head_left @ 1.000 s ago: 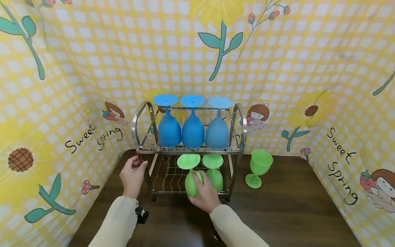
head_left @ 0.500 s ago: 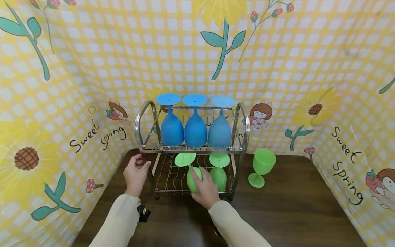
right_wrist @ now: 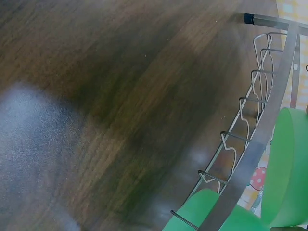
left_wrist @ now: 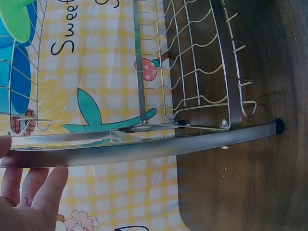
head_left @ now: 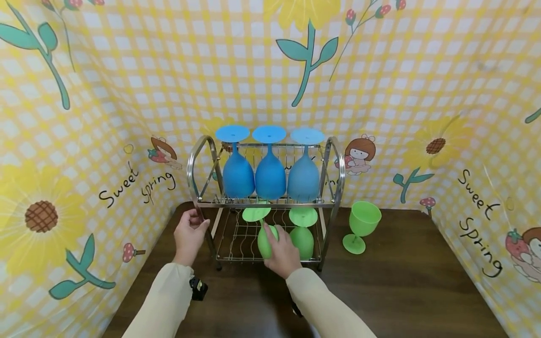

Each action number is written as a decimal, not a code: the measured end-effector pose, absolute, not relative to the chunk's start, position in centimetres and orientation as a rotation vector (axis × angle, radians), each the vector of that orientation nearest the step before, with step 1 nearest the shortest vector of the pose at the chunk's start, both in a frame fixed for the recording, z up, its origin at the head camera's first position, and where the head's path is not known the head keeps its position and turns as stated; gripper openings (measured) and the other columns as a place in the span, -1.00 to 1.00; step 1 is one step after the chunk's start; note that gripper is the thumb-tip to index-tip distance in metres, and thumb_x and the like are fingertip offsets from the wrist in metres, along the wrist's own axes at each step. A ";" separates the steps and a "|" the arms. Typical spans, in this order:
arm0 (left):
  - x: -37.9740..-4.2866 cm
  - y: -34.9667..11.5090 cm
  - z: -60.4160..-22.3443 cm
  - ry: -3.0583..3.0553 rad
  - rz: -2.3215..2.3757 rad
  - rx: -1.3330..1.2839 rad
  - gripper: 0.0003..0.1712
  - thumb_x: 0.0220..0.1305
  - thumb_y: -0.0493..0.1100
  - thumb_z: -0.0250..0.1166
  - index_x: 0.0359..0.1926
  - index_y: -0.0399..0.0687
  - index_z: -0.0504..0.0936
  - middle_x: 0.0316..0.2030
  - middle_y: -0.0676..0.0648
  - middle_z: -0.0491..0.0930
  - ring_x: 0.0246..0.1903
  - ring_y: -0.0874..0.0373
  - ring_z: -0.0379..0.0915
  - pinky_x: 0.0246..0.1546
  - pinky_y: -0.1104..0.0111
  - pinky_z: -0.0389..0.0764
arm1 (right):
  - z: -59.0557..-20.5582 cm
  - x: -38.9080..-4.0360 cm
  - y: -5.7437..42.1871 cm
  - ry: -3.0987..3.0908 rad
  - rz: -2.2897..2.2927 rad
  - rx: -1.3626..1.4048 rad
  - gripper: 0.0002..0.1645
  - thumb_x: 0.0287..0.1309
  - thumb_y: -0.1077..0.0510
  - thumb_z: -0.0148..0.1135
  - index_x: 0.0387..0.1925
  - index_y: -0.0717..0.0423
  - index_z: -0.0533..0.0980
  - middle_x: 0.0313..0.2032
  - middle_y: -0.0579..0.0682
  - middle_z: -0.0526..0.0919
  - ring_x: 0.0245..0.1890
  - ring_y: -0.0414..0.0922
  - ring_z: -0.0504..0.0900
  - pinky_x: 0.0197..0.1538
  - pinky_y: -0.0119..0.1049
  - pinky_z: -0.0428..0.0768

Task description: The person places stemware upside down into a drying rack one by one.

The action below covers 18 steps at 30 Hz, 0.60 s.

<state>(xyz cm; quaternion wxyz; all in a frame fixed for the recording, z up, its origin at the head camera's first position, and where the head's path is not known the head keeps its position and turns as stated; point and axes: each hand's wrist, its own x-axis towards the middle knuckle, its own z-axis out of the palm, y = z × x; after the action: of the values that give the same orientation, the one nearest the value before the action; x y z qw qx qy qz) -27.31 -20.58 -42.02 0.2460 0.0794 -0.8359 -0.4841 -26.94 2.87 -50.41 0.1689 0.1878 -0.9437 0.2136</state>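
Note:
My left hand [head_left: 189, 237] holds the left post [left_wrist: 120, 150] of a two-tier metal dish rack, thumb on one side and fingers on the other in the left wrist view. On the lower tier, my right hand [head_left: 284, 253] grips the bowl of an upside-down green goblet [head_left: 264, 244]. Its stem leans to the left, and its round foot sits just under the upper tier's front bar. Close to its right stands a second inverted green goblet [head_left: 303, 241]. The right wrist view catches green bowls beside the lower front bar [right_wrist: 269, 130], with most of my hand out of sight.
Three inverted goblets line the upper tier: two blue [head_left: 238, 176] [head_left: 270, 177] and one paler blue [head_left: 303, 178]. Another green goblet [head_left: 365, 219] stands upright on the dark wooden table [head_left: 401, 281], right of the rack. Yellow checked cloth [head_left: 236, 70] hangs behind and at both sides.
The held goblet's foot has shifted left and back under the upper tier, away from its green neighbour. My left hand keeps its place on the post. The head view has shifted slightly.

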 end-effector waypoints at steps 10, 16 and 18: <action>-27.3 -21.3 -42.6 -2.429 -1.405 0.212 -0.64 0.23 -0.36 0.26 0.01 -0.34 0.37 -0.20 -0.32 0.52 -0.15 -0.24 0.52 -0.18 0.10 0.52 | -51.4 -27.6 2.3 -2.758 0.756 0.546 0.19 -0.19 0.18 0.52 0.46 -0.03 0.07 0.32 0.30 0.15 0.26 0.28 0.25 -0.47 -0.19 0.56; -27.6 -21.2 -42.2 -2.424 -1.388 0.212 -0.63 0.23 -0.36 0.26 0.02 -0.34 0.37 -0.23 -0.31 0.52 -0.16 -0.24 0.52 -0.16 0.09 0.51 | -51.4 -28.4 1.9 -2.666 0.794 0.566 0.15 -0.20 0.23 0.55 0.42 0.08 0.12 0.28 0.37 0.16 0.26 0.32 0.24 -0.28 -0.13 0.63; -27.4 -21.1 -42.0 -2.428 -1.383 0.209 -0.63 0.23 -0.37 0.25 0.02 -0.35 0.37 -0.21 -0.33 0.52 -0.15 -0.26 0.52 -0.14 0.06 0.52 | -51.5 -28.5 1.8 -2.645 0.792 0.558 0.14 -0.21 0.25 0.56 0.41 0.10 0.14 0.27 0.38 0.17 0.25 0.33 0.24 -0.18 -0.07 0.63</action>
<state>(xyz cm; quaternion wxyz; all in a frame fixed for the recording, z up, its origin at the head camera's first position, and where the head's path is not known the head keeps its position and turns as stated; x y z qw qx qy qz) -27.43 -21.15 -42.05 0.1691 0.0734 -0.8540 -0.4865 -28.51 1.80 -51.51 0.1618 0.1956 -0.9266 0.2774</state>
